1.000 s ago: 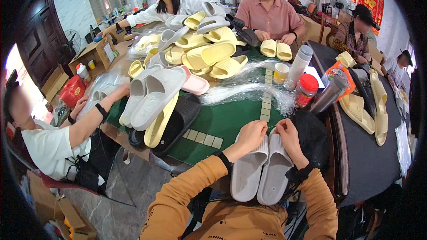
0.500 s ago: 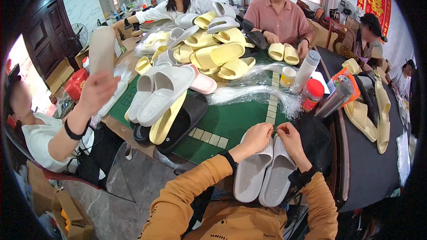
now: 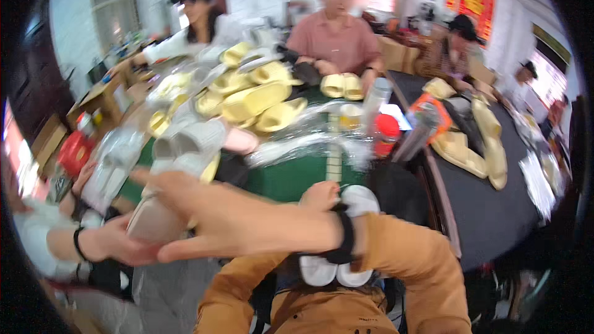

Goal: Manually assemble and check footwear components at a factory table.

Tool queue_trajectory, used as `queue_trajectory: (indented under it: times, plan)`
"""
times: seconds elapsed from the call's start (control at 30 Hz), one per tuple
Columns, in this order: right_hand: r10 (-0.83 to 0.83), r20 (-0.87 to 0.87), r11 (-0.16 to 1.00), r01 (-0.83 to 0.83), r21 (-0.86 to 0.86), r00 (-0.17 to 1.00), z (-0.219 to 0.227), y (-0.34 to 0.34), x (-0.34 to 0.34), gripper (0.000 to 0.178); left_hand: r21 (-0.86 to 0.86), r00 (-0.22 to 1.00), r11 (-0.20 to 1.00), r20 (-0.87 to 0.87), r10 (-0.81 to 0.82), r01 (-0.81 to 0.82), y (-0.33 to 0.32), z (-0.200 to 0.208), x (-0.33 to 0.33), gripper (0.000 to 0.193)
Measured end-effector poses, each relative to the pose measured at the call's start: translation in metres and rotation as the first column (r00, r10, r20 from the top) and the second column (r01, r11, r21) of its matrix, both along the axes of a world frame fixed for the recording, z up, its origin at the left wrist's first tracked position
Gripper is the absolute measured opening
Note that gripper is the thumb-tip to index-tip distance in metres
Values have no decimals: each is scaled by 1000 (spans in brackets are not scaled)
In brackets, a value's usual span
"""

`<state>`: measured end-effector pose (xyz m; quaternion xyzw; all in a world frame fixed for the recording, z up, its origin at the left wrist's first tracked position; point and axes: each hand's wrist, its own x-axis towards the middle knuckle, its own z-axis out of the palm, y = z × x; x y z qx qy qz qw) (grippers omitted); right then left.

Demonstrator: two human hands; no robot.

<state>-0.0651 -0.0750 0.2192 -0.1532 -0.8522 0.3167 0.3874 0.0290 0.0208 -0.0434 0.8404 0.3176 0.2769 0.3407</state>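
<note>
Reaching: right hand [image 3: 247, 226] splayed open beside beige foam slipper [image 3: 151, 222] in co-worker's hand [image 3: 111, 244] | left hand [image 3: 318, 196] on pale grey rubber slipper pair [image 3: 359, 201], grip unclear | risk: mistimed handover drops the slipper.

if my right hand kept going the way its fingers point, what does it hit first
Probably the pale slipper a co-worker's hand holds up just past your right hand; the fingertips look nearly on it, though blur hides the depth.

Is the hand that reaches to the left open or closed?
Open: the right hand has its fingers spread straight, not curled.
</note>
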Motion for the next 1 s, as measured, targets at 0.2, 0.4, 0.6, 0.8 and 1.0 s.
queue_trajectory:
  times: [0.2,0.4,0.6,0.8,1.0]
  plan:
    - [-95,-41,990,98,99,995,-40,-7,-23,58,98,998,993,-24,66,-63,-7,27,-31,22]
    - [-505,-127,760,370,-534,854,8,-88,80,56,173,998,983,34,61,-66,-2,15,-40,13]
    - [-875,-475,407,680,-609,98,-3,-209,274,44,81,998,996,47,-47,43,-4,28,-29,14]
    - [-727,-402,-154,702,-695,-557,-74,-351,471,44,63,999,998,34,-28,26,-4,34,-32,13]
    - [-641,-384,-58,541,-839,-664,-178,-423,607,46,77,993,995,99,-68,61,-3,26,-20,12]
